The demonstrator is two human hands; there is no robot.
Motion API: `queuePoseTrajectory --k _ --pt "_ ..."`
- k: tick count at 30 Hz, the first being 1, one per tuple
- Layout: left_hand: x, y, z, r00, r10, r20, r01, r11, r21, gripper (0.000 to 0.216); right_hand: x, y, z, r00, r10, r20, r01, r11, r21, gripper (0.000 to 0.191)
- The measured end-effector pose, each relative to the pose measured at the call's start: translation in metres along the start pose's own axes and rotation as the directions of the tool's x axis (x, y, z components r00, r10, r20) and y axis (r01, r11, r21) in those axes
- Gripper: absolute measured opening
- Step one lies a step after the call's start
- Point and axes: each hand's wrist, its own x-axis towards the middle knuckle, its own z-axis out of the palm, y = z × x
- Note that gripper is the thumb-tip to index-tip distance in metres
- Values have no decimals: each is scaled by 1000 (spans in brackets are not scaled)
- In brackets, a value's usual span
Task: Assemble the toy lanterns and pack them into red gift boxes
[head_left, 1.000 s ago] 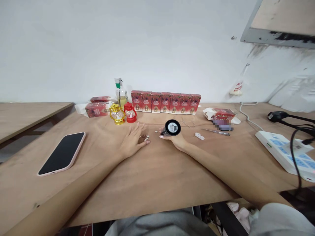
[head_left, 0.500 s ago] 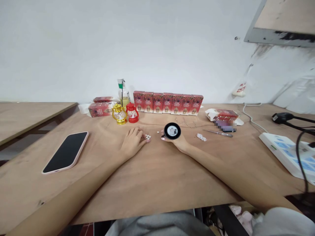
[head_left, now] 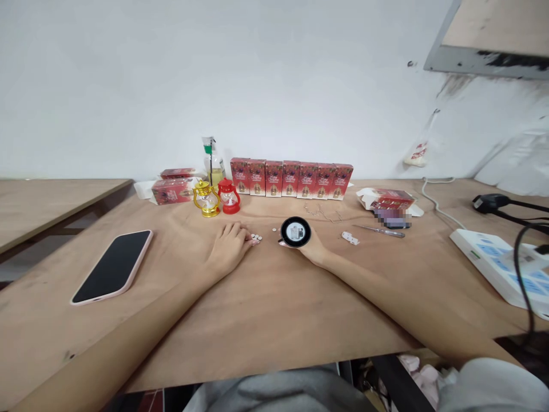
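My right hand [head_left: 314,247] is wrapped round a small black lantern [head_left: 295,232], held with its round bottom facing up. Inside the black rim is a pale disc with small fittings too fine to make out. On the tabletop, my left hand [head_left: 227,246] has its fingers curled in and its thumb close to the index finger, at a little pile of round, pale button cells [head_left: 256,237]. Whatever is between those fingertips is hidden. A single button cell [head_left: 274,230] lies apart, between the two hands. Beyond my left hand stand a gold lantern [head_left: 207,199] and a red lantern [head_left: 229,196].
Several red boxes [head_left: 290,178] stand in a row near the wall, beside a bottle [head_left: 215,171]. A phone [head_left: 114,266] lies left. Rightward are a white plastic piece [head_left: 350,238], screwdriver [head_left: 380,230], opened box [head_left: 390,199] and power strip [head_left: 493,266].
The black lantern has shifted slightly left and toward me in my right hand. My left fingers have drawn in a little over the button cells, and fewer of them show.
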Motion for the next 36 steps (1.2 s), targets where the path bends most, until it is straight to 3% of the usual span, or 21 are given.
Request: queuePoseTrajectory --k 16,19,21,23,26,29,36 --pt "-1 -2 1 994 -92 64 100 986 -134 28 0 -7 1 999 -31 -28 29 998 -53 34" --pt "-2 1 -2 999 -52 -1 52 991 -125 26 0 -7 1 999 -49 -20 48 996 -72 32" --pt "-3 4 -6 993 12 -116 -27 991 -129 25 0 -6 0 998 -67 3 67 992 -104 29" --pt "-5 11 -12 958 86 -275 -128 982 -136 24 0 -4 0 995 -95 20 97 986 -138 24" --pt "-10 27 -25 842 195 -503 -300 944 -135 22 0 0 -2 989 -135 66 144 973 -181 16" --pt "-18 47 -40 755 248 -607 -408 902 -139 21 -1 4 -3 981 -147 126 170 964 -203 15" --pt "-27 70 -55 739 280 -612 -455 878 -149 15 -11 0 6 986 -64 153 102 962 -254 20"
